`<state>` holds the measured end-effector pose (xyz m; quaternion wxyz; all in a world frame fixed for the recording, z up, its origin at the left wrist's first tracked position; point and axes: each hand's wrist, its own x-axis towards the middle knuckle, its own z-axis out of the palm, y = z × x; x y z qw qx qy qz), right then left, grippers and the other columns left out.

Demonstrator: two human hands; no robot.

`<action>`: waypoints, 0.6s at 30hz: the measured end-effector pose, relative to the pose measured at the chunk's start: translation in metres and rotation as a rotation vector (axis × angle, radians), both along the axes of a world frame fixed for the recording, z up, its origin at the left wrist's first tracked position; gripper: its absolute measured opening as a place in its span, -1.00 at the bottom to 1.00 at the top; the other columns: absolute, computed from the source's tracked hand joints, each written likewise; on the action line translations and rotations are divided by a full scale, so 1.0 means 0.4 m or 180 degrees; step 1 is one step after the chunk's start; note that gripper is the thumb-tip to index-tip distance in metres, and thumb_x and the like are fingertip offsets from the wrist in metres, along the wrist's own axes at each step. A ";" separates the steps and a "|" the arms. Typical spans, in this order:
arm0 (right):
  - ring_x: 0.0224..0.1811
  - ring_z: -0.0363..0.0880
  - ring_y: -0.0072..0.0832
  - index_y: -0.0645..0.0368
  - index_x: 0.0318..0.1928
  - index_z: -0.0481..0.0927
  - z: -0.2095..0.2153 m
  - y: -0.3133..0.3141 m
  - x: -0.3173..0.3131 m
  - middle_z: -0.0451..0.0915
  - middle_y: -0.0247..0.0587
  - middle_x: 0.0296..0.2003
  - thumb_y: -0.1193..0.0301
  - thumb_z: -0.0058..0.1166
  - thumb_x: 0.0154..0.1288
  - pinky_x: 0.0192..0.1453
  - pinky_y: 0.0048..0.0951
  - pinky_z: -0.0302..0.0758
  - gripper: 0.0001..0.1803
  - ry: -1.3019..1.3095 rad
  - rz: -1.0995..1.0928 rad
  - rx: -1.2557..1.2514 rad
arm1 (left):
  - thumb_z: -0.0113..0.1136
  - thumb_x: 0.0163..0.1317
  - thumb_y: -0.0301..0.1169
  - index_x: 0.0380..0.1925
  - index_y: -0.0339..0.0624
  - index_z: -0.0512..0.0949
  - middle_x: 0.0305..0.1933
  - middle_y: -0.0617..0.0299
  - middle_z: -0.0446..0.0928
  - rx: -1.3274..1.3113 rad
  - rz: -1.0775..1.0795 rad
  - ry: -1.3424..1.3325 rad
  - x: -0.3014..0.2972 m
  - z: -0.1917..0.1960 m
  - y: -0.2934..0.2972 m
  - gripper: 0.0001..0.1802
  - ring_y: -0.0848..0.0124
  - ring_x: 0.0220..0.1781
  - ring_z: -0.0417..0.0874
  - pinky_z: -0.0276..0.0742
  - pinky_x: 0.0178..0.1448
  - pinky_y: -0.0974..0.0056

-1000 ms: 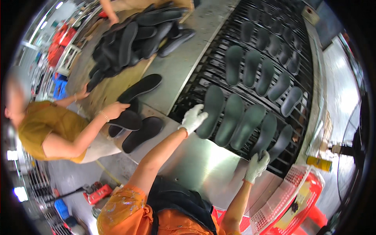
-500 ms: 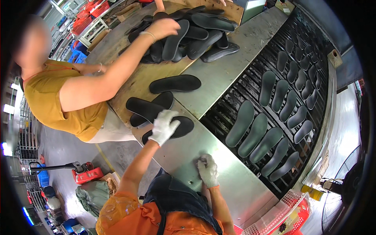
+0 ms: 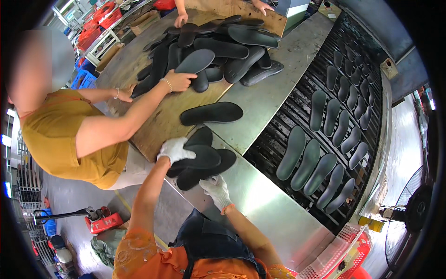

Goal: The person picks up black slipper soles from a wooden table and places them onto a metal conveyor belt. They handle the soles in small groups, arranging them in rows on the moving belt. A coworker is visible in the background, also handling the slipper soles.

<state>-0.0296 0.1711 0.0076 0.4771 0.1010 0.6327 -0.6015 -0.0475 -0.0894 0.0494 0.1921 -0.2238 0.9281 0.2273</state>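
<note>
My left hand (image 3: 173, 151), in a white glove, grips the left end of a black shoe insole (image 3: 204, 157), thumb on top. This insole lies across two others: one black insole (image 3: 201, 136) sticks out on the far side, and a lower insole (image 3: 220, 166) shows on the near side. My right hand (image 3: 216, 189), also gloved, is close to the lower insole's near edge, fingers reaching toward it and slightly apart; whether it touches cannot be made out. Farther back, a single insole (image 3: 212, 113) lies across the seam between the wood and the metal sheet.
Right of the metal table (image 3: 265, 195), a slatted conveyor (image 3: 260, 153) carries rows of insoles (image 3: 306, 162). A co-worker (image 3: 83, 130) at left holds an insole (image 3: 196, 61) by a large insole pile (image 3: 218, 49). Another person's hands show behind it. A pink basket (image 3: 339, 251) stands lower right.
My left hand has shifted left, and its insole now lies farther right over the others. My right hand has moved left to the insoles. The co-worker's hand has lowered with an insole.
</note>
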 end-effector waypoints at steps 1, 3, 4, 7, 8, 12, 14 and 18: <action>-0.37 0.59 -0.57 0.27 0.14 0.49 0.010 -0.018 -0.004 0.64 -0.32 -0.19 0.16 0.54 0.07 -0.26 -0.47 0.55 -0.28 -0.0022 -0.0183 0.0043 | 0.49 -0.07 0.17 0.17 -0.19 0.56 0.07 -0.22 0.65 -0.0041 0.0154 0.0154 0.023 -0.018 0.024 -0.11 -0.17 0.18 0.63 0.51 0.26 -0.08; -0.17 0.66 -0.44 0.24 0.23 0.45 -0.022 -0.019 -0.005 0.67 -0.20 -0.05 0.21 0.60 0.00 -0.07 -0.38 0.61 -0.17 0.0129 -0.0454 0.0108 | 0.48 -0.02 0.16 0.21 -0.23 0.54 0.13 -0.21 0.63 0.0059 0.0375 -0.0172 0.011 0.022 0.096 -0.11 -0.14 0.23 0.61 0.49 0.31 -0.03; -0.11 0.66 -0.40 0.23 0.25 0.45 -0.033 -0.020 0.003 0.67 -0.16 -0.01 0.23 0.61 -0.01 0.00 -0.35 0.61 -0.16 0.0317 -0.0693 0.0112 | 0.47 0.01 0.15 0.22 -0.25 0.53 0.15 -0.22 0.62 0.0387 0.0420 -0.0103 0.024 -0.004 0.104 -0.11 -0.12 0.24 0.61 0.48 0.32 -0.02; 0.11 0.64 -0.29 0.20 0.32 0.42 -0.022 -0.022 -0.002 0.66 -0.08 0.10 0.28 0.61 -0.03 0.20 -0.26 0.58 -0.10 0.0339 -0.1009 -0.0043 | 0.43 0.09 0.15 0.20 -0.34 0.53 0.16 -0.27 0.61 0.1131 0.0470 0.0196 0.070 -0.078 0.141 -0.13 -0.11 0.24 0.62 0.48 0.32 -0.02; 0.10 0.64 -0.30 0.20 0.32 0.42 -0.010 -0.010 -0.015 0.66 -0.09 0.10 0.31 0.61 -0.03 0.19 -0.26 0.59 -0.10 0.0234 -0.1001 -0.0002 | 0.41 0.10 0.17 0.19 -0.38 0.52 0.16 -0.30 0.60 0.1391 0.0414 0.0282 0.073 -0.095 0.170 -0.11 -0.13 0.24 0.61 0.48 0.32 -0.03; 0.00 0.68 -0.34 0.25 0.28 0.47 -0.004 0.048 -0.051 0.69 -0.10 0.04 0.56 0.49 0.04 0.13 -0.28 0.64 -0.25 0.0157 -0.1186 -0.0227 | 0.31 0.12 0.29 0.24 -0.47 0.43 0.19 -0.37 0.55 0.1808 0.0357 0.0386 0.066 -0.152 0.257 0.02 -0.20 0.29 0.56 0.46 0.33 -0.08; -0.02 0.69 -0.34 0.32 0.22 0.50 -0.012 0.093 -0.060 0.69 -0.11 0.02 0.61 0.41 0.06 0.12 -0.27 0.64 -0.34 0.0231 -0.1217 -0.0227 | 0.31 0.12 0.28 0.26 -0.47 0.42 0.21 -0.38 0.54 0.1851 0.0369 0.0299 0.069 -0.177 0.291 0.03 -0.21 0.30 0.55 0.46 0.33 -0.08; -0.05 0.70 -0.31 0.31 0.23 0.51 0.018 0.171 -0.105 0.71 -0.10 -0.01 0.68 0.36 0.03 0.11 -0.28 0.64 -0.33 -0.0022 -0.1357 -0.0459 | 0.32 0.18 0.17 0.33 -0.33 0.42 0.26 -0.28 0.54 0.2022 0.0182 0.0283 0.024 -0.133 0.332 -0.08 -0.11 0.33 0.55 0.48 0.35 -0.02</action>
